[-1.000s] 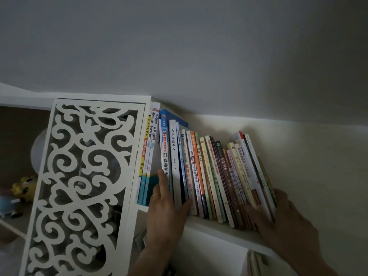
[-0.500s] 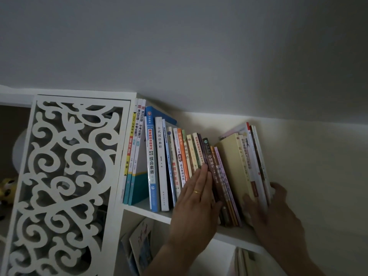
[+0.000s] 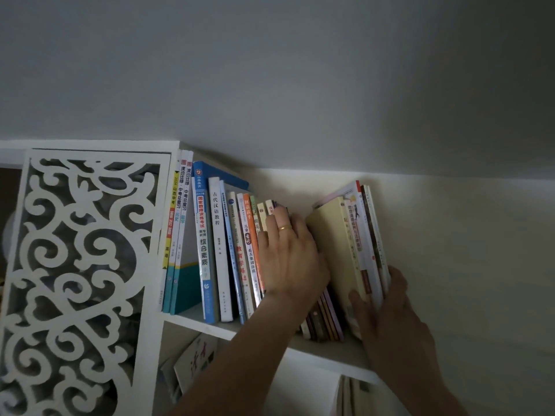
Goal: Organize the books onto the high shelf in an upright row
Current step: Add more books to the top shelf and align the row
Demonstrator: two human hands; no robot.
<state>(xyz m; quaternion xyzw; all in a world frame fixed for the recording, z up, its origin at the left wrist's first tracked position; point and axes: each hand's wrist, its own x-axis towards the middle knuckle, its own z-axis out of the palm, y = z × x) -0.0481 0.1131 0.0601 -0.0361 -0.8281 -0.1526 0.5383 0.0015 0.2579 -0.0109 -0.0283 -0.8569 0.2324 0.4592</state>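
Up on the high shelf [image 3: 207, 322], the books [image 3: 216, 250] stand in a slightly leaning row; the left hand [image 3: 289, 256] presses flat, fingers straight, on middle spines, while the right hand [image 3: 390, 307] grips the rightmost bundle [image 3: 357, 235]. One white spine reads 古代汉语教程.

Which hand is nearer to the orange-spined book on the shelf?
The left hand: it lies flat against the spines right beside the orange-spined book. The right hand is farther right, gripping the cream-covered book group at the row's end.
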